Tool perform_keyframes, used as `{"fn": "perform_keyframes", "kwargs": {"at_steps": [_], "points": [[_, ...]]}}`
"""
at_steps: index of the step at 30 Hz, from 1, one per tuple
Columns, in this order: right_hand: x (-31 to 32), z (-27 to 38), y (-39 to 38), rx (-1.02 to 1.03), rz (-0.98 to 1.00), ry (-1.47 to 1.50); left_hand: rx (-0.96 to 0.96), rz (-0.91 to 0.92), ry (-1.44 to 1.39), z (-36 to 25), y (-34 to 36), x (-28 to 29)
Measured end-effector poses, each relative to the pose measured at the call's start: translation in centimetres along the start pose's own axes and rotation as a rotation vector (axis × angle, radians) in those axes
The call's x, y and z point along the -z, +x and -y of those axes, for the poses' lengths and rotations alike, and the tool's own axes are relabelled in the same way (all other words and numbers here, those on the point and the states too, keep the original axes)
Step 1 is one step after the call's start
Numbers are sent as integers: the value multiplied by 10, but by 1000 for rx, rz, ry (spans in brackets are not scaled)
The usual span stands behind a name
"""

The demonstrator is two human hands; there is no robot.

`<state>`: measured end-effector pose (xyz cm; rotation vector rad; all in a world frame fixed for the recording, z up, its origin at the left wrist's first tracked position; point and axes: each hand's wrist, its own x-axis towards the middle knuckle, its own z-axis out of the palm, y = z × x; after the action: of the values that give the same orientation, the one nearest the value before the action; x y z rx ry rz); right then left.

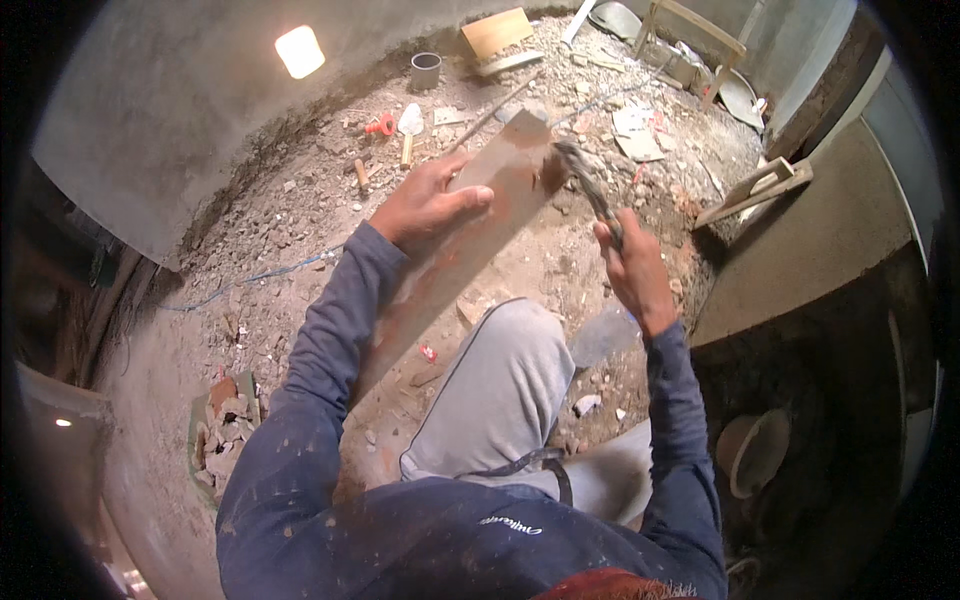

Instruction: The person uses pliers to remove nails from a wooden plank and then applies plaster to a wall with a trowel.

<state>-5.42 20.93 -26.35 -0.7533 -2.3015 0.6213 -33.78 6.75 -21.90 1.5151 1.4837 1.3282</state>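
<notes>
Left fingers [470,199] clamped on long, rust-smeared board [455,250]; right fingers [631,231] curled round blurred, perhaps metal tool [589,186].

Shows a long, flat, grey-brown board [482,235] with reddish smears, slanting from lower left of centre to upper middle; has a dark, blurred hammer-like tool [594,190] tilted at the upper end.

Grey cylinder [426,75] near wall [190,120]; blue cord [282,269] across rubble [285,205].
</notes>
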Motion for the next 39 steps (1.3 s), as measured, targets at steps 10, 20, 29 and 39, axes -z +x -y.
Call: {"fn": "perform_keyframes", "kwargs": {"at_steps": [10,20,29,39], "points": [[51,43,-25,-340,401,836,271,-223,-133,5,40,29],[106,88,1,-324,587,671,-141,316,-551,-14,74,36],[101,109,21,-124,623,285,98,225,-669,17,59,-2],[92,103,22,127,435,-78,91,398,-456,40,61,-4]]}}
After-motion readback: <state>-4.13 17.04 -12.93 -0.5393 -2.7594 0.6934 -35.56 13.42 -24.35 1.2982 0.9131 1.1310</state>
